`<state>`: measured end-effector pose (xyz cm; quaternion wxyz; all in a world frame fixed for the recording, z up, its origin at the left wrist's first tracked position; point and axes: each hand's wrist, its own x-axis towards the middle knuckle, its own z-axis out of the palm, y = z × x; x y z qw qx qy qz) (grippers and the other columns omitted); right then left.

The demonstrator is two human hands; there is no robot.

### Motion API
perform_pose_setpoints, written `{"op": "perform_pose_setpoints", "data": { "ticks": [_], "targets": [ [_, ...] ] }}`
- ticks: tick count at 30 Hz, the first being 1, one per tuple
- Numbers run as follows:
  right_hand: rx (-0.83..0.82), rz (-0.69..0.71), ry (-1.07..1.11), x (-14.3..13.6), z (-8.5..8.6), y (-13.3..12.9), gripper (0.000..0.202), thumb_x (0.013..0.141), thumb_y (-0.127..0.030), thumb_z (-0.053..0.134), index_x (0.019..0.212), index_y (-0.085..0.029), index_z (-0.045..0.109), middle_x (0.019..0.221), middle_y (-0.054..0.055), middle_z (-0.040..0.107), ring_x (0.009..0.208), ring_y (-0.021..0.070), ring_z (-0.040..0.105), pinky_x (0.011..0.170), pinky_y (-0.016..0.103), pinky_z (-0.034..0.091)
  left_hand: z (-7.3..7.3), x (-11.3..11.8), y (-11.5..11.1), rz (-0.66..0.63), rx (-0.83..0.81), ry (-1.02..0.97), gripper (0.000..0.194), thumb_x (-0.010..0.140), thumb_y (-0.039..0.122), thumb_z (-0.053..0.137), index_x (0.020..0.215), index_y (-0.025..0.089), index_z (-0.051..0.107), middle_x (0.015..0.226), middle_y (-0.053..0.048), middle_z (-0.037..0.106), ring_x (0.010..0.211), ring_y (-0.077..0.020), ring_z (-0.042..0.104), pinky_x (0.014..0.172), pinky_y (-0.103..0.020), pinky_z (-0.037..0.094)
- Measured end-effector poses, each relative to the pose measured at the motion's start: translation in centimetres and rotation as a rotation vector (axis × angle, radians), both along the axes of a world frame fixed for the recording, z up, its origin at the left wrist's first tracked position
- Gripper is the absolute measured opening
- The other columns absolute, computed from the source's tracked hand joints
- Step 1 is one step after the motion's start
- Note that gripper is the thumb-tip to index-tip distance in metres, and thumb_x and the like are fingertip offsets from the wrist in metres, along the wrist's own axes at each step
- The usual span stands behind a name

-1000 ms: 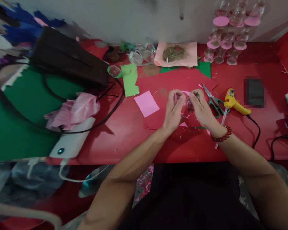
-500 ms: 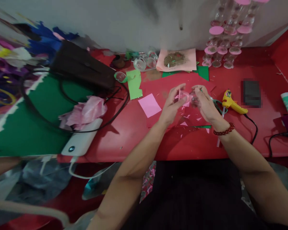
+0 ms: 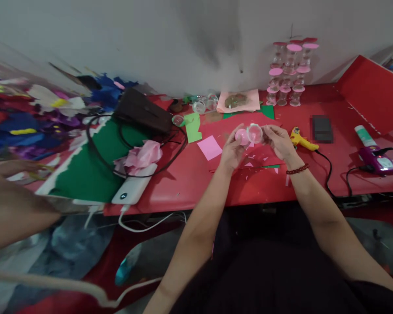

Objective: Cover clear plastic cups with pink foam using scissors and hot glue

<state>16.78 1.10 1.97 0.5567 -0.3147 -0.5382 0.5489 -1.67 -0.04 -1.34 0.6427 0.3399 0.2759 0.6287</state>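
Observation:
My left hand [image 3: 233, 151] is closed on a small clear plastic cup with a pink disc [image 3: 242, 137] on its end. Right beside it is a clear plastic cup [image 3: 255, 133], its round rim facing me, with the fingertips of my right hand [image 3: 278, 141] pinched at its far side. Whether the two pieces are joined or only touching, I cannot tell. Both hands are above a red sheet [image 3: 224, 126] strewn with pink paper scraps [image 3: 249, 165]. A pink paper square [image 3: 209, 148] lies left of my left hand.
Stacked clear cups with pink discs [image 3: 284, 89] stand by the wall. A yellow glue gun [image 3: 303, 140], a dark pixelated block [image 3: 322, 129] and a purple device [image 3: 376, 160] are rightward. Leftward are a brown case [image 3: 144, 111], a white power bank [image 3: 134, 187] and another person's arm [image 3: 16, 205].
The view has shifted, so the table's things sit differently in it. The pieces in my hands have turned: the pink disc and the round cup rim now face me.

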Motion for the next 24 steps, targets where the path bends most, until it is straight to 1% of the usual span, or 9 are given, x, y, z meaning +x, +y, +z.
{"op": "perform_pose_setpoints", "data": {
  "ticks": [4, 8, 11, 12, 14, 16, 17, 21, 24],
  "targets": [
    [0.099, -0.051, -0.025, -0.4, -0.2, -0.2, 0.05, 0.065, -0.07, 0.093, 0.079, -0.024, 0.078, 0.062, -0.004, 0.064, 0.057, 0.0105, 0.058, 0.058, 0.026, 0.052, -1.6, -0.1, 0.5, 0.004, -0.005, 0.028, 0.067, 0.079, 0.037, 0.091, 0.142, 0.033, 0.069, 0.135, -0.006, 0.074, 0.132, -0.0265, 0.065, 0.107, -0.037, 0.054],
    [0.126, -0.061, -0.071, -0.7, -0.6, -0.1, 0.051, 0.07, -0.073, 0.087, 0.078, -0.024, 0.076, 0.063, -0.003, 0.065, 0.057, 0.0119, 0.058, 0.059, 0.029, 0.054, -2.7, -0.4, 1.0, 0.027, 0.016, 0.07, 0.055, 0.08, 0.037, 0.091, 0.133, 0.035, 0.075, 0.134, -0.003, 0.075, 0.129, -0.0251, 0.066, 0.104, -0.037, 0.055],
    [0.162, -0.049, -0.132, -0.9, -0.8, -0.1, 0.052, 0.074, -0.074, 0.083, 0.079, -0.023, 0.074, 0.064, -0.002, 0.065, 0.058, 0.0124, 0.058, 0.06, 0.03, 0.055, -3.2, -0.6, 1.3, 0.064, -0.002, 0.105, 0.051, 0.08, 0.036, 0.091, 0.129, 0.033, 0.077, 0.132, -0.003, 0.075, 0.13, -0.0249, 0.065, 0.106, -0.036, 0.053],
    [0.178, -0.042, -0.152, -1.0, -0.9, -0.1, 0.052, 0.076, -0.074, 0.082, 0.08, -0.022, 0.074, 0.065, -0.002, 0.065, 0.059, 0.0125, 0.058, 0.061, 0.03, 0.055, -3.2, -0.7, 1.3, 0.071, -0.013, 0.109, 0.049, 0.082, 0.037, 0.089, 0.13, 0.032, 0.076, 0.132, -0.004, 0.075, 0.132, -0.0253, 0.064, 0.108, -0.037, 0.052],
    [0.209, -0.028, -0.184, -1.1, -1.1, -0.1, 0.051, 0.079, -0.073, 0.08, 0.081, -0.022, 0.074, 0.066, -0.001, 0.066, 0.06, 0.0127, 0.058, 0.063, 0.03, 0.056, -3.0, -0.7, 1.2, 0.062, -0.013, 0.102, 0.048, 0.089, 0.048, 0.082, 0.134, 0.032, 0.074, 0.134, -0.005, 0.074, 0.135, -0.026, 0.063, 0.112, -0.039, 0.051],
    [0.235, -0.026, -0.194, -1.2, -1.3, 0.0, 0.051, 0.082, -0.073, 0.077, 0.084, -0.022, 0.074, 0.067, -0.001, 0.066, 0.06, 0.0128, 0.058, 0.063, 0.03, 0.056, -2.6, -0.7, 0.7, 0.033, 0.03, 0.092, 0.055, 0.091, 0.059, 0.076, 0.139, 0.034, 0.071, 0.136, -0.005, 0.073, 0.137, -0.0264, 0.062, 0.116, -0.042, 0.049],
    [0.244, -0.03, -0.195, -1.2, -1.4, 0.0, 0.05, 0.083, -0.073, 0.077, 0.085, -0.023, 0.074, 0.067, -0.001, 0.066, 0.06, 0.0129, 0.058, 0.063, 0.03, 0.055, -2.3, -0.6, 0.4, 0.022, 0.065, 0.096, 0.06, 0.088, 0.06, 0.078, 0.142, 0.035, 0.069, 0.137, -0.004, 0.072, 0.137, -0.0267, 0.062, 0.117, -0.043, 0.048],
    [0.267, -0.065, -0.243, -1.2, -1.9, 0.2, 0.046, 0.089, -0.069, 0.072, 0.088, -0.024, 0.074, 0.072, 0.0, 0.067, 0.065, 0.0144, 0.06, 0.065, 0.031, 0.056, -1.5, -0.3, -0.5, -0.025, 0.129, 0.192, 0.079, 0.072, 0.05, 0.093, 0.146, 0.039, 0.065, 0.135, -0.001, 0.072, 0.139, -0.0295, 0.061, 0.125, -0.047, 0.041],
    [0.331, -0.152, -0.312, -1.0, -2.4, 0.4, 0.04, 0.093, -0.064, 0.069, 0.096, -0.024, 0.075, 0.089, 0.004, 0.073, 0.081, 0.0181, 0.067, 0.079, 0.035, 0.059, -1.4, 0.0, -0.6, -0.03, 0.142, 0.253, 0.084, 0.071, 0.047, 0.095, 0.149, 0.042, 0.062, 0.146, -0.001, 0.066, 0.148, -0.032, 0.054, 0.129, -0.052, 0.037]
  ]
}}
